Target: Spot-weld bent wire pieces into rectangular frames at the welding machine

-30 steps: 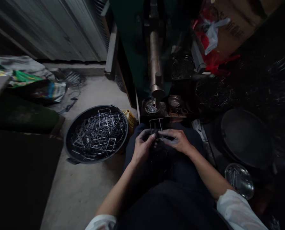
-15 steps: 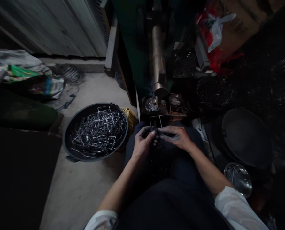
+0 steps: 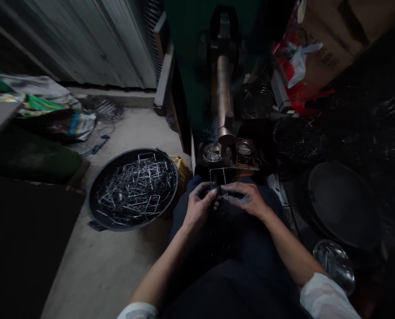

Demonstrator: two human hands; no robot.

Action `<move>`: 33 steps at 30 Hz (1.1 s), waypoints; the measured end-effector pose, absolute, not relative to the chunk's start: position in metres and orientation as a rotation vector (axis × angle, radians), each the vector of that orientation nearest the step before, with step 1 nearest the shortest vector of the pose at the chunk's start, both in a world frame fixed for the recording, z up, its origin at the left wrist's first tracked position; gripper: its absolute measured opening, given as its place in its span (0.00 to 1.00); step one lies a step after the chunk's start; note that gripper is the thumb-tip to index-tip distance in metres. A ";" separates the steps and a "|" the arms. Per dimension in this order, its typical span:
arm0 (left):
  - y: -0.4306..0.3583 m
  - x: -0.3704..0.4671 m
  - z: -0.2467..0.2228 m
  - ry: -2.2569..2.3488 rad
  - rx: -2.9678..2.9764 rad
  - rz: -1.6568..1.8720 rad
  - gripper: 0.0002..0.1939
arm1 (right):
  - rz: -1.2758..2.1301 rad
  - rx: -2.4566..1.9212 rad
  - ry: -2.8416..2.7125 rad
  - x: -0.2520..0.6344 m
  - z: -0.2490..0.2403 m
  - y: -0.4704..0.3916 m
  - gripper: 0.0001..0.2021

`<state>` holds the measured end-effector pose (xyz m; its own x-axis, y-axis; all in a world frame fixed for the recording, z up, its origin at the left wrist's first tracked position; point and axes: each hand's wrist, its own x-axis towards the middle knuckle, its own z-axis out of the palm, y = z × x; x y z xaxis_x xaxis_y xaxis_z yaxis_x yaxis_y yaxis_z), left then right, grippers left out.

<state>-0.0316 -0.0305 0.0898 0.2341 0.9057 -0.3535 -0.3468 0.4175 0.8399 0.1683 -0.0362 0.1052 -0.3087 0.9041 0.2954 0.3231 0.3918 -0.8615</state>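
Note:
A rectangular bent-wire frame (image 3: pixel 217 169) stands up between my hands, over my lap. My left hand (image 3: pixel 197 206) pinches its lower left part between thumb and fingers. On the other side, the fingers of my right hand (image 3: pixel 249 198) close on the frame's lower right part. A small dark patch lies between the fingertips; I cannot make out what it is. Just beyond my hands is a machine with a thick metal arm (image 3: pixel 225 97). Under the arm's tip sits a small dish (image 3: pixel 204 155) of tiny shiny pieces.
On the floor at left stands a black tub (image 3: pixel 124 228) heaped with wire frames (image 3: pixel 137 186), beside a yellow crate (image 3: pixel 180 168). At right are a large dark round container (image 3: pixel 342 204) and a shiny metal bowl (image 3: pixel 349 277). Red bags (image 3: pixel 300 99) hang by a cardboard box (image 3: pixel 337 40).
The view has shifted slightly, so most things sit a little lower in it. My hands keep nearly the same hold on the wire frame.

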 end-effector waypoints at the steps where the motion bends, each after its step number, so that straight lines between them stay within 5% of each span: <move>1: -0.029 -0.031 0.090 0.966 0.701 0.967 0.23 | 0.896 -1.063 -1.830 0.168 0.106 -0.035 0.15; 33: -0.008 -0.027 0.105 0.910 0.691 1.022 0.25 | 0.864 -1.093 -1.894 0.172 0.125 -0.011 0.16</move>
